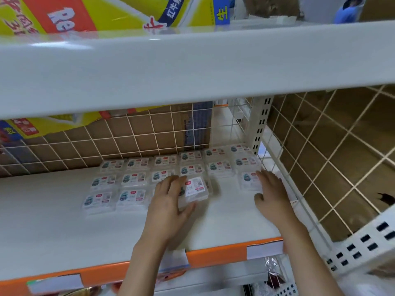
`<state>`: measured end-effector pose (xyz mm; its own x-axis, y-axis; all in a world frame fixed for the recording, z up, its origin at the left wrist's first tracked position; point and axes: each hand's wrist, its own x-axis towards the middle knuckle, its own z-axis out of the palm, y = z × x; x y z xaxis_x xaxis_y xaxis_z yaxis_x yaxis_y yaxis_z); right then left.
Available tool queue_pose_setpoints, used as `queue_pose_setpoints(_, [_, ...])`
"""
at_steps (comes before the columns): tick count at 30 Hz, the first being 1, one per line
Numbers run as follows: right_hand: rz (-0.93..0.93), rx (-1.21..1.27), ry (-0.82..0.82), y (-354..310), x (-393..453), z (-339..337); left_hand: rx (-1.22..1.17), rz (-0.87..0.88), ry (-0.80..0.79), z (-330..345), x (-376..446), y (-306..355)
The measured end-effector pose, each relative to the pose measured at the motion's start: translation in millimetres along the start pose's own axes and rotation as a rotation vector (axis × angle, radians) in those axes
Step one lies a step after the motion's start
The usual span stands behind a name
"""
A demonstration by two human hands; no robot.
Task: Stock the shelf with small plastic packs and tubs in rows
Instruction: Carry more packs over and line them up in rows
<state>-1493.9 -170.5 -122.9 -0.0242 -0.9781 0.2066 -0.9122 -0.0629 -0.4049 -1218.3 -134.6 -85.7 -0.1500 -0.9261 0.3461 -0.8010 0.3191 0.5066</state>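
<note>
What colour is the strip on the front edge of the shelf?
Orange, on the shelf's front strip, seen in the head view.

Small clear plastic packs with printed labels [132, 180] lie in rows on the white metal shelf [53, 221], toward its rear right. White wire grid panels [136, 144] stand behind and right of them.

Pack labels [132, 180] too blurred to read; left hand [168, 199] hides one pack.

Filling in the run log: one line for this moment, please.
left hand: grips clear plastic pack, label up | right hand: fingers on rightmost front pack | shelf: packs in rows
</note>
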Motion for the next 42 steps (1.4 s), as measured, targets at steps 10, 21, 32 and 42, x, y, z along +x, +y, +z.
queue_pose_setpoints(10, [0.039, 0.027, 0.133, 13.2, -23.5, 12.2, 0.052, 0.112, -0.187, 57.4, 51.1, 43.1])
queue_pose_setpoints(21, [0.031, -0.05, 0.184, 12.9, -24.0, 18.7, 0.262, 0.133, -0.231, 85.3, 65.5, 48.2])
queue_pose_setpoints(32, [0.065, -0.045, 0.149, 13.2, -22.9, 22.8, 0.458, 0.008, -0.407, 92.5, 57.9, 55.6])
queue_pose_setpoints(42, [-0.047, -0.131, 0.27, 6.2, -25.5, 17.9, 0.277, -0.046, -0.093, 55.2, -1.3, 37.6])
